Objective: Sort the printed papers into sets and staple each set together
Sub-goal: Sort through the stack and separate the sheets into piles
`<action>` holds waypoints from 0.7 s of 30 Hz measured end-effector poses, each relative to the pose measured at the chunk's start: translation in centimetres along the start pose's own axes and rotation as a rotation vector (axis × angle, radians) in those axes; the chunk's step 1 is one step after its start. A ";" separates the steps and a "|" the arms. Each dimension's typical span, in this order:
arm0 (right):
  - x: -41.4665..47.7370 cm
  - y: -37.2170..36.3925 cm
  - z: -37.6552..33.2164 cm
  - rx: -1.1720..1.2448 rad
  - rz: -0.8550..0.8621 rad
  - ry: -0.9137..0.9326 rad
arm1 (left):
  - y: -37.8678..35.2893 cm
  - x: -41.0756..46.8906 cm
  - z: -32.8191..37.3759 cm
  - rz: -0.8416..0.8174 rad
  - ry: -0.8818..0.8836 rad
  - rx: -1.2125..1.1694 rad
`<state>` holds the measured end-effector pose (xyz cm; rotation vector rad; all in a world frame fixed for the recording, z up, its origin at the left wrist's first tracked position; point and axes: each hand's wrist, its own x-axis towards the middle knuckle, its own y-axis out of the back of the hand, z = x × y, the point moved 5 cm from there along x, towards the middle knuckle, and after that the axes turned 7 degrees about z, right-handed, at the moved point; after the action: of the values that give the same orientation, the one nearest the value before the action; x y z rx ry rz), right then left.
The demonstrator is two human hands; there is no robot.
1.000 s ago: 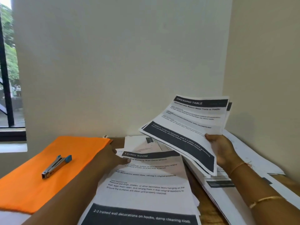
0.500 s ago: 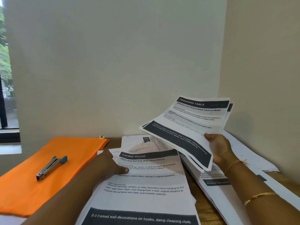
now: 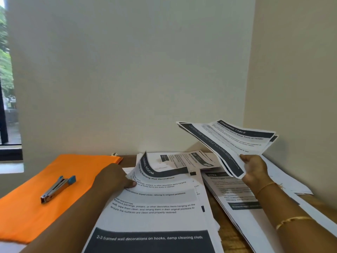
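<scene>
At the near middle of the wooden table [image 3: 228, 234], the left hand [image 3: 116, 178] pinches the far left corner of the white "LIVING ROOM" printed sheet [image 3: 155, 201] atop the middle stack, curling it upward. The right hand [image 3: 255, 170] grips a sheaf of white "DRESSING TABLE" printed sheets [image 3: 231, 141] by its lower edge, aloft over a spread pile of printed pages [image 3: 237, 194]. Further left, a silver stapler with a blue end [image 3: 57, 188] lies on a flat orange fabric folder [image 3: 36, 212]. Half a second ago that corner lay flat, and the sheaf tilted more steeply.
</scene>
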<state>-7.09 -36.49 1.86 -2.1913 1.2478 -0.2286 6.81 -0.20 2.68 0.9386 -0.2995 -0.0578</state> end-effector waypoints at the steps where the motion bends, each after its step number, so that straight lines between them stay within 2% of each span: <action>1: 0.0 0.1 0.0 0.001 0.011 -0.003 | 0.1 0.2 0.0 0.021 -0.003 -0.014; 5: -0.1 0.3 -0.1 0.013 0.041 0.007 | 0.5 0.6 0.2 0.091 -0.069 -0.105; 10: -0.2 0.7 -0.3 -0.006 0.097 0.033 | 1.7 1.0 0.5 0.266 -0.192 -0.238; 16: -0.6 0.4 -0.9 -0.132 0.148 0.249 | 3.1 -0.3 1.9 0.474 -0.338 -0.422; 21: -1.3 0.3 -1.5 -0.122 0.190 0.350 | 4.0 -0.9 2.2 0.564 -0.377 -0.516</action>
<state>-8.69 -36.13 3.08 -2.1779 1.6909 -0.4851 4.98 0.66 6.91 0.3013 -0.8459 0.2017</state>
